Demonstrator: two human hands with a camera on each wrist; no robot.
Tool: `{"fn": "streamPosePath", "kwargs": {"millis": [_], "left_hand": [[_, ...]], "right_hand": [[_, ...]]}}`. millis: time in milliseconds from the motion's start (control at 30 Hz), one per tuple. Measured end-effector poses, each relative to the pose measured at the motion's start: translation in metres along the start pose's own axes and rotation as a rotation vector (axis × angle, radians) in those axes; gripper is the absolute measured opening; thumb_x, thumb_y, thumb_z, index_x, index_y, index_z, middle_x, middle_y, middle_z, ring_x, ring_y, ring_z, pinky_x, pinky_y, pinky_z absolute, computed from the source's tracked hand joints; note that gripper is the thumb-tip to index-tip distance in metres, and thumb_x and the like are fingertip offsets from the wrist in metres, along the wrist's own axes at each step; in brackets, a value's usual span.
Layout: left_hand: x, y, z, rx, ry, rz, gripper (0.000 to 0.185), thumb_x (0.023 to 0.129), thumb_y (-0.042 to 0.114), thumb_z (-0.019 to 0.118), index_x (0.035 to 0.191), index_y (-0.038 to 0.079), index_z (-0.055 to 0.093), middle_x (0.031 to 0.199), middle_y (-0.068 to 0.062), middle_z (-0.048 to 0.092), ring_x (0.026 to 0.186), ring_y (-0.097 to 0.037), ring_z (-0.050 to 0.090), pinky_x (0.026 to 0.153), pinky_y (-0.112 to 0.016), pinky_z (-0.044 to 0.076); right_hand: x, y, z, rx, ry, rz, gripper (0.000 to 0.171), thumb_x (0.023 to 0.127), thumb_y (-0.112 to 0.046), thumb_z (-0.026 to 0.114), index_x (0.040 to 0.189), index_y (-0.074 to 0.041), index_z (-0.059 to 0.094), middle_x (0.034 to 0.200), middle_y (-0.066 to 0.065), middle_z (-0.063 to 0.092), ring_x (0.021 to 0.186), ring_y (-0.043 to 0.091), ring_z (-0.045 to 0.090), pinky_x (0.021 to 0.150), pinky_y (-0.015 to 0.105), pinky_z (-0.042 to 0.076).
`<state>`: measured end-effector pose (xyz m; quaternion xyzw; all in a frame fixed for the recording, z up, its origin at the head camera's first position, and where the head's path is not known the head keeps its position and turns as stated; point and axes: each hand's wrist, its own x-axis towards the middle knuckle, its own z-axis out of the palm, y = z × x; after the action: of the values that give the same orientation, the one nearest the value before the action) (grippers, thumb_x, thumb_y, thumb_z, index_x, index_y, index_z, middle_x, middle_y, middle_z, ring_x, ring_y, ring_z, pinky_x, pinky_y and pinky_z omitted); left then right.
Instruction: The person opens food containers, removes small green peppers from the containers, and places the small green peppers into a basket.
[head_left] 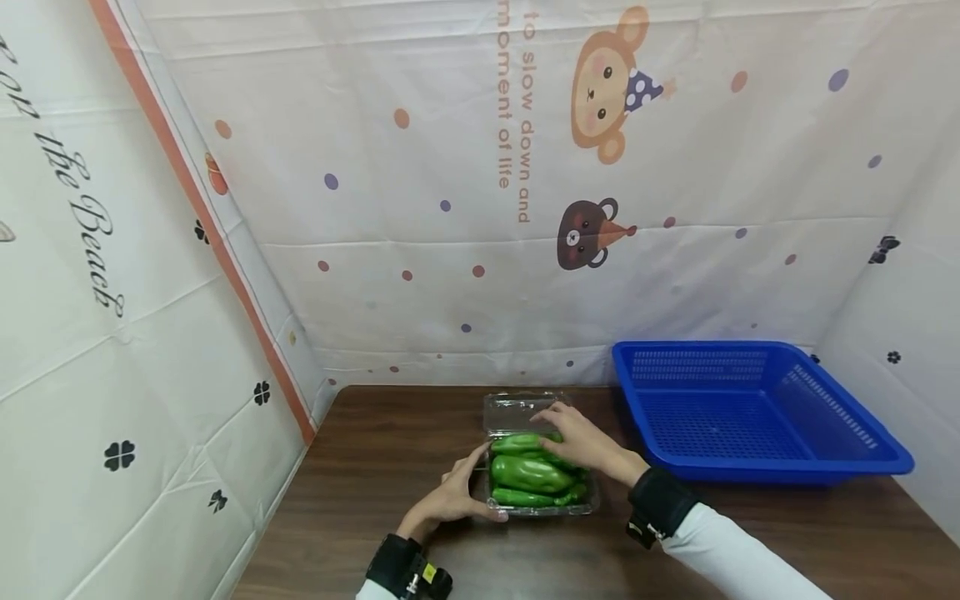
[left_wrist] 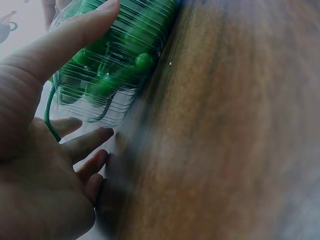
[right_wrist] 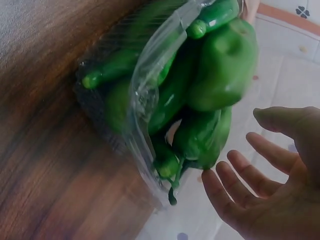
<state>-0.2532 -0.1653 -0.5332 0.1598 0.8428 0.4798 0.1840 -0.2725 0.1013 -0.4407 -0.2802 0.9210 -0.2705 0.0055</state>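
**Glossy green peppers in a thin clear box, a spread hand at each side**

The clear plastic box (head_left: 540,512) stands on the brown desk (head_left: 360,500), between five and six o'clock from the centre of the head view. It is packed with green peppers (head_left: 528,473), and one broad pepper bulges above the rim in the right wrist view. The lid (head_left: 513,412) lies folded back at twelve o'clock from the box, and a blue basket (head_left: 712,421) sits between two and three o'clock from it.

The peppers look firm, smooth and probably light for their bulk; their shiny skins may slide under dry fingers, and a hard squeeze could bruise or crack them. The wide middle seems the safest hold, since the thin stems would likely snap. The ribbed box walls look flimsy and apt to flex, so support low on opposite ends should serve better than a pinch at the rim.

The left hand (head_left: 450,496) is spread around the box's nine o'clock end, its thumb against the wall near eight, pinching nothing. The right hand (head_left: 581,437), at one to two o'clock, has its fingers apart and holds nothing; whether a fingertip touches a pepper, I cannot tell.
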Motion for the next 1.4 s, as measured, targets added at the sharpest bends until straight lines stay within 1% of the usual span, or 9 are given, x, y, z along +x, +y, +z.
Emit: {"fn": "streamPosePath", "kwargs": {"millis": [167,267,567,733,933,1000,1100,1200,1400], "left_hand": [[0.001,0.0,0.0,-0.012,-0.008,-0.011,0.117,0.073,0.04,0.093,0.164,0.032,0.02,0.163,-0.023,0.025,0.142,-0.052,0.022,0.106,-0.076,0.024],[0.001,0.0,0.0,-0.009,-0.011,-0.016,0.118,0.073,0.041,0.093,0.164,0.032,0.019,0.163,-0.023,0.025,0.142,-0.051,0.022,0.106,-0.075,0.024],[0.001,0.001,-0.003,0.027,0.011,-0.026,0.117,0.072,0.038,0.094,0.164,0.032,0.02,0.161,-0.025,0.026,0.138,-0.051,0.027,0.103,-0.075,0.03],[0.001,0.0,-0.005,0.02,0.014,-0.02,0.118,0.073,0.038,0.094,0.164,0.032,0.02,0.162,-0.023,0.026,0.138,-0.049,0.026,0.103,-0.074,0.029],[0.001,-0.001,-0.006,0.01,0.013,-0.012,0.118,0.074,0.038,0.093,0.164,0.033,0.018,0.162,-0.022,0.026,0.142,-0.049,0.024,0.105,-0.075,0.027],[0.001,-0.001,-0.005,-0.002,0.012,-0.014,0.117,0.074,0.037,0.093,0.164,0.033,0.019,0.163,-0.022,0.025,0.141,-0.049,0.024,0.105,-0.075,0.026],[0.0,-0.001,-0.003,-0.014,0.009,-0.017,0.117,0.073,0.035,0.094,0.164,0.034,0.019,0.162,-0.022,0.025,0.14,-0.048,0.024,0.105,-0.074,0.027],[0.0,-0.001,-0.001,-0.018,0.01,-0.02,0.117,0.073,0.033,0.094,0.163,0.034,0.021,0.161,-0.023,0.026,0.138,-0.048,0.024,0.105,-0.074,0.028],[-0.001,0.0,0.0,-0.03,0.008,-0.017,0.116,0.073,0.032,0.094,0.163,0.035,0.021,0.162,-0.023,0.025,0.139,-0.047,0.024,0.105,-0.074,0.027]], "right_hand": [[-0.004,-0.003,0.004,-0.032,0.0,-0.027,0.028,0.097,-0.011,0.068,0.124,-0.003,0.07,0.119,0.015,0.064,0.114,0.037,0.06,0.094,0.055,0.05],[-0.006,-0.007,0.006,-0.05,-0.023,-0.048,0.027,0.097,-0.014,0.069,0.122,-0.004,0.071,0.118,0.014,0.064,0.111,0.035,0.06,0.092,0.055,0.05],[-0.007,-0.013,0.008,-0.135,-0.101,-0.127,0.033,0.094,-0.037,0.073,0.116,-0.012,0.076,0.124,0.014,0.063,0.117,0.038,0.053,0.093,0.064,0.044],[-0.007,-0.016,0.012,-0.163,-0.102,-0.132,0.037,0.092,-0.035,0.076,0.118,-0.009,0.075,0.127,0.015,0.061,0.118,0.037,0.05,0.092,0.061,0.042],[-0.008,-0.02,0.021,-0.175,-0.053,-0.149,0.038,0.091,-0.031,0.078,0.121,-0.008,0.073,0.122,0.01,0.06,0.111,0.03,0.053,0.091,0.056,0.037],[-0.009,-0.02,0.025,-0.17,-0.039,-0.16,0.039,0.091,-0.028,0.079,0.124,-0.009,0.071,0.12,0.008,0.061,0.109,0.027,0.055,0.091,0.053,0.039],[-0.011,-0.019,0.03,-0.172,-0.021,-0.19,0.043,0.091,-0.023,0.079,0.13,-0.007,0.068,0.118,0.007,0.064,0.107,0.023,0.062,0.092,0.048,0.048],[-0.014,-0.02,0.034,-0.187,0.0,-0.214,0.045,0.09,-0.02,0.079,0.131,-0.004,0.067,0.119,0.01,0.067,0.104,0.025,0.067,0.086,0.044,0.056],[-0.017,-0.022,0.04,-0.194,0.025,-0.175,0.048,0.09,-0.021,0.079,0.134,-0.006,0.065,0.124,0.014,0.068,0.106,0.028,0.068,0.085,0.045,0.057]]}}
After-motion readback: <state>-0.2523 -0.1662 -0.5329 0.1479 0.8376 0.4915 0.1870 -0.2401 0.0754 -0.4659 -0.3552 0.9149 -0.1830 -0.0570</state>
